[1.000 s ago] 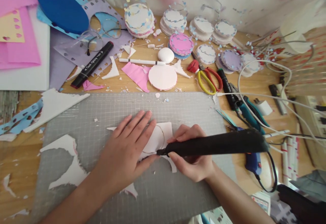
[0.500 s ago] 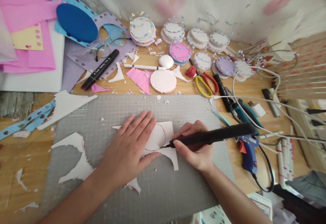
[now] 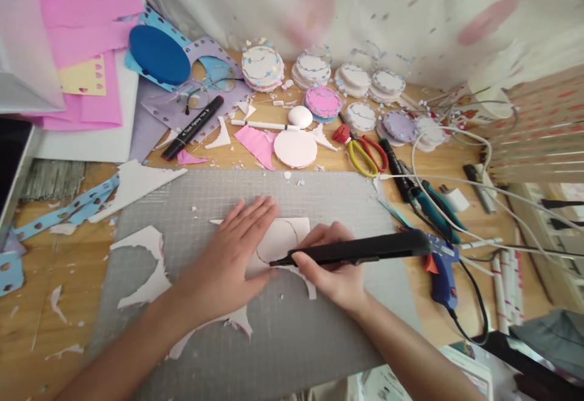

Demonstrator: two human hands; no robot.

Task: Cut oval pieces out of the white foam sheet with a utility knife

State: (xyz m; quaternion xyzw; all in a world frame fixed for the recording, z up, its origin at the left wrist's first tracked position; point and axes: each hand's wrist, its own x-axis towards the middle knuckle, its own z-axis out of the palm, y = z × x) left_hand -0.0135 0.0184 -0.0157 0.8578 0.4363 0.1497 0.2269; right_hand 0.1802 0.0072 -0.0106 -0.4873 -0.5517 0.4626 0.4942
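Note:
My left hand (image 3: 230,255) lies flat, fingers spread, pressing a white foam sheet (image 3: 283,240) onto the grey cutting mat (image 3: 219,194). A circle outline is cut into the sheet. My right hand (image 3: 331,267) grips a long black corded cutting tool (image 3: 360,249), held nearly level, with its tip at the lower left of the circle, close to my left fingertips.
White foam scraps (image 3: 141,267) lie on the mat's left. Behind it are a pink disc (image 3: 295,148), stacks of decorated discs (image 3: 262,66), a black marker (image 3: 194,127), scissors (image 3: 365,151), a blue glue gun (image 3: 440,270), cables (image 3: 456,139) at right, and pink paper sheets (image 3: 82,36) at left.
The tool tip has moved leftward along the bottom of the circle, toward my left hand. The camera has tilted, shifting the view slightly; my left hand stays pressed on the sheet.

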